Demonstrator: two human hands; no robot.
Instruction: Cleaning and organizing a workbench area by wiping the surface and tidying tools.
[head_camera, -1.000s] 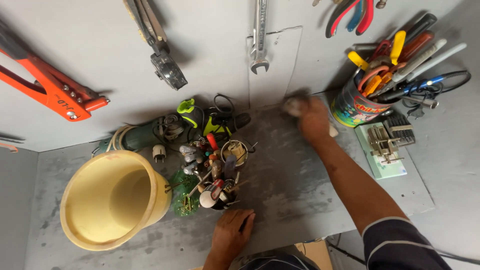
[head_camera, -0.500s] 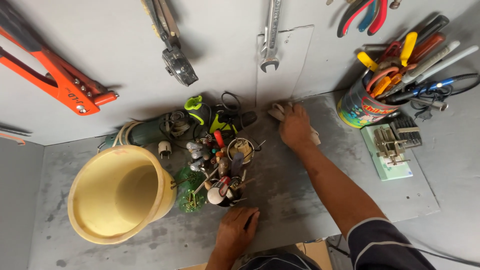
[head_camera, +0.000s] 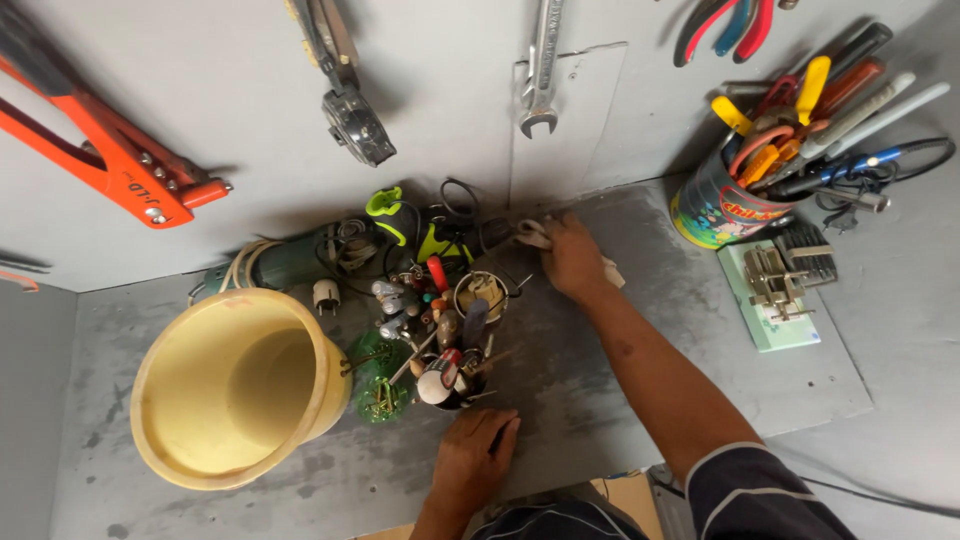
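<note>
Cloth (head_camera: 535, 235), pale and crumpled, lies at the far middle of the grey surface (head_camera: 640, 340), close to the wall, pressed down under the right hand (head_camera: 572, 258); grip of that hand is closed over the cloth, fingers curled on top, one end of the rag poking out left of the fingers and another bit showing at the wrist side. Left hand (head_camera: 478, 458) rests flat at the near edge of the surface, fingers spread and holding nothing, just near a cluttered holder of small tools (head_camera: 440, 335). Left of the holder stands a yellow bucket (head_camera: 235, 390), tipped toward the camera, with a green plastic piece (head_camera: 378, 385) between them. Behind these, against the wall, lies a green power tool with coiled cord (head_camera: 330, 250). Far right, a printed tin full of pliers and screwdrivers (head_camera: 730, 205), a small metal vise on a pale green box (head_camera: 772, 290) beside it. On the wall hang an orange riveter (head_camera: 110, 165), a spanner (head_camera: 541, 70) and dark crimping pliers (head_camera: 345, 95).
</note>
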